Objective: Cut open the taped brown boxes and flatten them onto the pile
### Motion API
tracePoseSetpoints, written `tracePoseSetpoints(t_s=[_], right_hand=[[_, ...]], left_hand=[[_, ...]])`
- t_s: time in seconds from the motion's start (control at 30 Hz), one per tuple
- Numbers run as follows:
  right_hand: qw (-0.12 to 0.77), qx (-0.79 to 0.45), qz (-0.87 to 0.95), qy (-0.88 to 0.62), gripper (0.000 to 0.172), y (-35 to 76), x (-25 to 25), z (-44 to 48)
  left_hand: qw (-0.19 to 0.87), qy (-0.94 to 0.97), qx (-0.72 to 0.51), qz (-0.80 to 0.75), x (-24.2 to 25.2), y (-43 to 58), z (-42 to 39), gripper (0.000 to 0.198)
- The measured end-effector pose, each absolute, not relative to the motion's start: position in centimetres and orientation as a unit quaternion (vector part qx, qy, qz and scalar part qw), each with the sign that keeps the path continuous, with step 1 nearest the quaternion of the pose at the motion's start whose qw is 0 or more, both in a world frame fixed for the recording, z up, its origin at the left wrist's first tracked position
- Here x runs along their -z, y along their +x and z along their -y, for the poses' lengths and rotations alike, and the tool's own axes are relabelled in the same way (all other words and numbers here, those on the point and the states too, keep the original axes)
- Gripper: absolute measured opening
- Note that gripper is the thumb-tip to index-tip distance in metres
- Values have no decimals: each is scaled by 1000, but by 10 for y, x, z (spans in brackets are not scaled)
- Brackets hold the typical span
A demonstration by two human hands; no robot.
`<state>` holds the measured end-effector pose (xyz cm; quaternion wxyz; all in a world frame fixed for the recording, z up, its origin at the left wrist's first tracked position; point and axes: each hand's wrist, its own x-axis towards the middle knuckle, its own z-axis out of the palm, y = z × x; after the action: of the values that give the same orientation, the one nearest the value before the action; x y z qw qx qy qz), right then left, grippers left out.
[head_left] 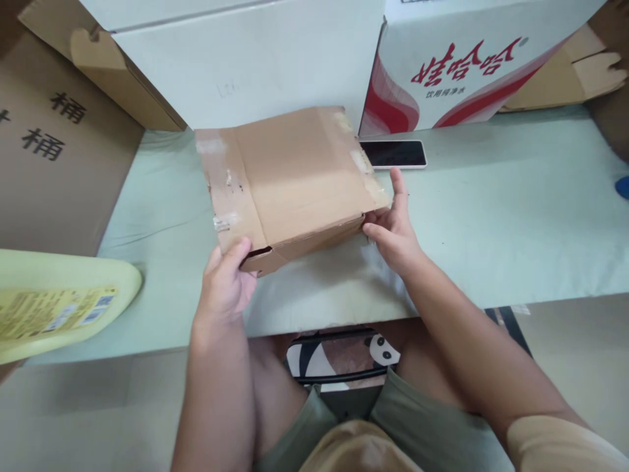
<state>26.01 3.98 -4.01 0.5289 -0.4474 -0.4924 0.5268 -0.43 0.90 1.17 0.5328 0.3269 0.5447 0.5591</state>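
Observation:
A brown cardboard box (299,174), partly flattened, is held tilted above the pale green table. Its side flaps carry torn, whitish patches where the surface looks peeled. My left hand (226,278) grips the near left corner, thumb on top and fingers underneath. At the near right corner, my right hand (396,229) pinches the edge between thumb and fingers, with the index finger raised. A dark slot shows by my left thumb. Behind the box's right flap lies a phone (396,154) with a dark screen, partly covered by the cardboard.
White cartons stand along the back, one with red lettering (462,72). A large brown carton (54,157) is at the left. A yellow-green bottle (63,301) lies near the left front of the table (491,223). A blue object (623,188) sits at the right edge.

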Motion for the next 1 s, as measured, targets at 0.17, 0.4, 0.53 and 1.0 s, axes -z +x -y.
tracePoseSetpoints(t_s=[0.17,0.4,0.53,1.0], right_hand=[[515,-540,503,-435,115,262,42,-44],[526,-494,479,-500,95,267,39,-43],[536,-499,473,-489,55,269,41,-43],[667,-503,290,-467,32,266,30,-45]], left_hand=[[564,292,-553,-540,-11,-11,-8,34],[564,287,-556,-539,-6,-15,-14,30],[564,301,-550,-538,-7,-15,-12,28],[461,399,-608,-508,-6,-28,-13,32]])
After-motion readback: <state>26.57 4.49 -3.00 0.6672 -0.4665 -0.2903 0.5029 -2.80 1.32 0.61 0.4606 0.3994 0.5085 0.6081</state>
